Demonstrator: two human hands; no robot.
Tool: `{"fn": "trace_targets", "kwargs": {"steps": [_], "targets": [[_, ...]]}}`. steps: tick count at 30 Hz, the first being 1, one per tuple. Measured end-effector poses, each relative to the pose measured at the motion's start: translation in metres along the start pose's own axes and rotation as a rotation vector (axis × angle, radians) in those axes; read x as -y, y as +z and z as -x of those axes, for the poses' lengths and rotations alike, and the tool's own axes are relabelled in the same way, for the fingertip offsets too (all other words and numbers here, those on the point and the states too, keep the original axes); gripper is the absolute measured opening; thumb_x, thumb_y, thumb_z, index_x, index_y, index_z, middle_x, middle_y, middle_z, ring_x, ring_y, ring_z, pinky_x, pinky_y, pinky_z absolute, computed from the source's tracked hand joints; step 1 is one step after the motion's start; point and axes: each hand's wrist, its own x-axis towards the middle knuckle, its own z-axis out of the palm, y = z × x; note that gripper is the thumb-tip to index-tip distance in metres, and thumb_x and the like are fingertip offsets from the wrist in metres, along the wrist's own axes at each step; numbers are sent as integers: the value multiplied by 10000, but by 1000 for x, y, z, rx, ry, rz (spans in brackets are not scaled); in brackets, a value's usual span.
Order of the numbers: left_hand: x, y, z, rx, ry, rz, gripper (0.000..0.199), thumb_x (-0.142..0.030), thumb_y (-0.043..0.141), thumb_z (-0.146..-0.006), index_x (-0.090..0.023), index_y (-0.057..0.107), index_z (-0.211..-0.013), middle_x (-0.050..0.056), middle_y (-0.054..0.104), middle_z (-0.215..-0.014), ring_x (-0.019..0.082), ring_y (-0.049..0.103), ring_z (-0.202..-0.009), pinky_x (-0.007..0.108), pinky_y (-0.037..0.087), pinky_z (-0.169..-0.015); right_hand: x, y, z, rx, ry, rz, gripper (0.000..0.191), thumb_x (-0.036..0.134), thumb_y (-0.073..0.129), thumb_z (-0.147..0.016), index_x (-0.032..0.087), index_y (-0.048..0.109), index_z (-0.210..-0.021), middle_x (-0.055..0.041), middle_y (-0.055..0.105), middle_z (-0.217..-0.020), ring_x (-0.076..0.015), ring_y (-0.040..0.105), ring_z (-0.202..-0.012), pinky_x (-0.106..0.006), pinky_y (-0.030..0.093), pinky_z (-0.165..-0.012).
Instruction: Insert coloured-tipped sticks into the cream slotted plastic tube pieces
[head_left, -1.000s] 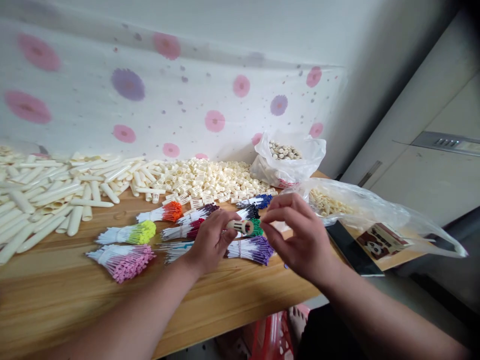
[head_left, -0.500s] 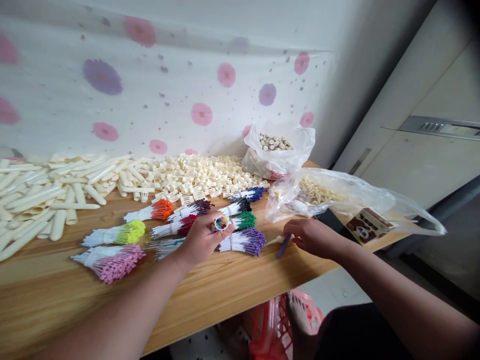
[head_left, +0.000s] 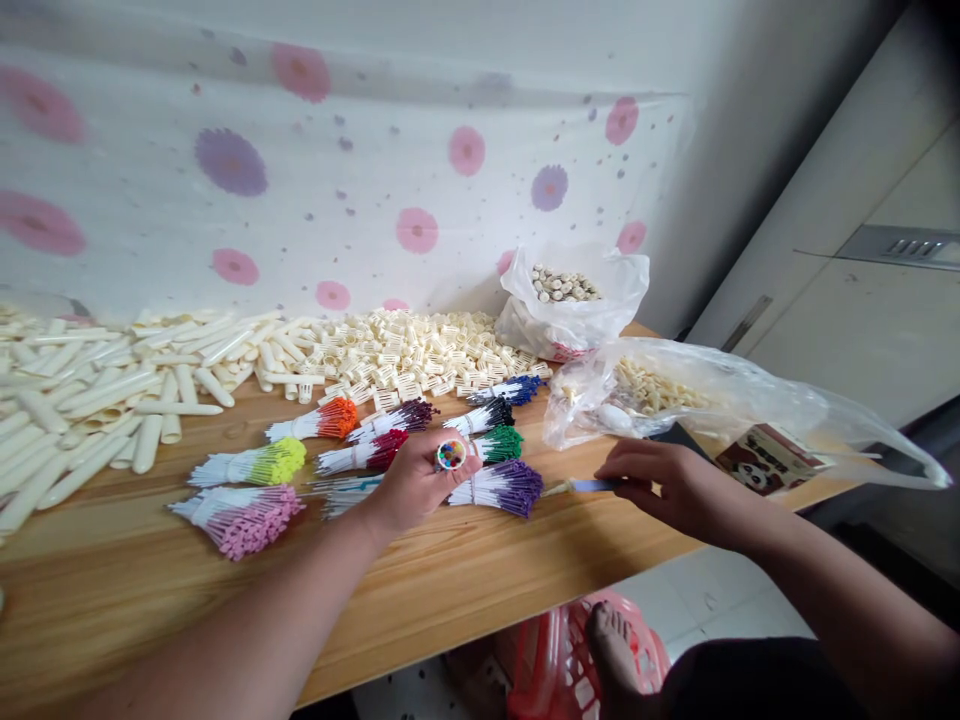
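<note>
The left hand [head_left: 415,482] is closed round a cream tube [head_left: 451,455] packed with multicoloured tips, above the table [head_left: 420,590] — purple-tipped bundle [head_left: 499,488] just beside it. The right hand [head_left: 675,485], fingers pinched together, holds a thin purple stick [head_left: 595,485] near the table. Beyond — cream caps [head_left: 420,350] lie heaped.

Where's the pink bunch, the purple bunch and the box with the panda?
Pink bunch [head_left: 251,520]: head view, its pink tips.
Purple bunch [head_left: 516,488]: head view, its purple tips.
Panda box [head_left: 772,452]: head view, its printed side.
</note>
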Motion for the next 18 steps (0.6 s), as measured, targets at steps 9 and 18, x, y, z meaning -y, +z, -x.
{"fn": "trace_targets", "kwargs": {"steps": [9, 18], "targets": [[-6, 1, 1, 43, -104, 77, 317, -406, 561, -842, -154, 522, -655, -47, 426, -587, 87, 383, -543, 217, 312, -528, 85, -6, -30, -567, -253, -433, 188, 175, 689, -782, 230, 668, -961, -35, 674, -832, -176, 633, -792, -322, 532, -742], [-3, 0, 1, 35, -125, 101, 428, -529, 527, -826, -155, 486, -624, -41, 397, -580, 94, 367, -543, 234, 290, -514, 110, 15, -61, -701, -361, -338, 185, 99, 657, -795, 148, 658, -973, -59, 674, -843, -155, 640, -790, -285, 528, -710]]}}
